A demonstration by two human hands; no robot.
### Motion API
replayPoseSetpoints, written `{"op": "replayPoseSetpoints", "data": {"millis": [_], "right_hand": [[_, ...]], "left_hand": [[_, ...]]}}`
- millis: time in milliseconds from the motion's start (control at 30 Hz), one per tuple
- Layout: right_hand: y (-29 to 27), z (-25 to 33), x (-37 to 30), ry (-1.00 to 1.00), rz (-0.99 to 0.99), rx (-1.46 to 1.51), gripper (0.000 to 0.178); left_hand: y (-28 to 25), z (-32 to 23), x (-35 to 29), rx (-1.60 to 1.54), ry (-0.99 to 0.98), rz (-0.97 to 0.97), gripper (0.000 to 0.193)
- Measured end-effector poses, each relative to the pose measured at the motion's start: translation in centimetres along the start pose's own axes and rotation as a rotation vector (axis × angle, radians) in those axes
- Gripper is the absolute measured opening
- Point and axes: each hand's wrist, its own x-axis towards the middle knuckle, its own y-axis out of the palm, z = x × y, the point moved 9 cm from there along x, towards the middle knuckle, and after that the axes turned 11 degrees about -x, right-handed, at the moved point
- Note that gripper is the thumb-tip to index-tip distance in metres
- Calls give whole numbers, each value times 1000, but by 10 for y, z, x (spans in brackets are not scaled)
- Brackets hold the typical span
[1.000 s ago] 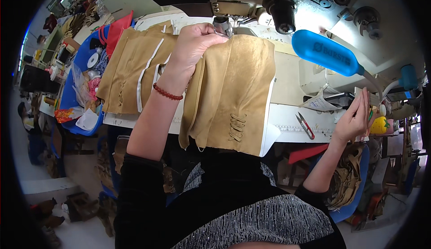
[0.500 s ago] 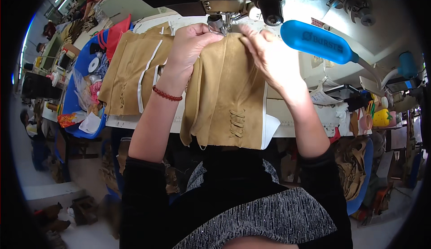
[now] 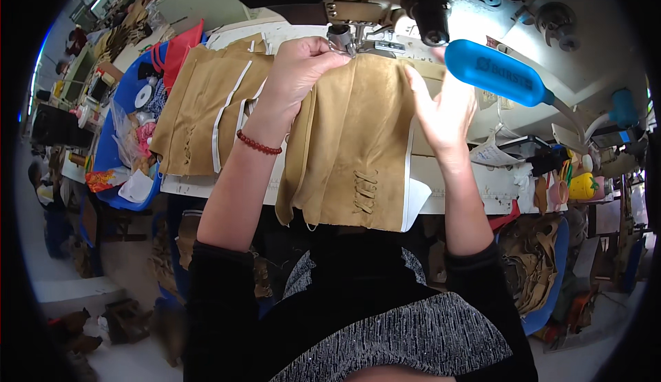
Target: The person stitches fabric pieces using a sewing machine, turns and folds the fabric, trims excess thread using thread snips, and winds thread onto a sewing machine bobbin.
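A tan suede-like panel (image 3: 351, 134) with lacing near its lower end and a white strip along its right side hangs over the table's front edge. Its top edge lies by the presser foot of a sewing machine (image 3: 358, 10). My left hand (image 3: 303, 68) pinches the panel's upper left edge between thumb and fingers, close to the metal guide. My right hand (image 3: 444, 110) is off the panel, just to its right, with thumb and fingers apart and nothing in it. Part of that hand is behind a blue lamp (image 3: 492, 72).
More tan panels (image 3: 200, 106) with white strips lie left on the white table (image 3: 430, 192). A blue basin (image 3: 113, 155) holds scraps and a thread spool. Tan pieces fill a blue bin (image 3: 551, 272) at lower right. Right of the machine are a paper sheet (image 3: 492, 151) and a yellow holder (image 3: 584, 186).
My right hand has let go of the panel's top edge and moved right, its fingers opening. My left hand keeps its pinch. The whole view has shifted slightly.
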Motion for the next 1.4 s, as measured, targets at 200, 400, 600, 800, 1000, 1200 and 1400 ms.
{"op": "replayPoseSetpoints", "data": {"millis": [200,400,600,800,1000,1200,1400], "right_hand": [[76,-60,-63,850,549,1025,65],[56,-45,-50,804,371,1282,36],[48,-52,-38,774,277,1267,28],[55,-67,-33,726,208,1216,25],[71,-83,-47,844,273,1061,56],[85,-84,-159,1153,428,1293,57],[67,-36,-157,1091,659,1475,54]], "left_hand": [[16,-11,-3,90,-35,89,10],[14,-15,-5,78,-16,89,12],[12,-25,3,85,23,89,12],[10,-20,19,107,68,150,14],[-15,-48,16,542,380,-131,17],[24,-67,-128,698,908,-63,7],[-25,94,-183,342,-203,-92,9]]}}
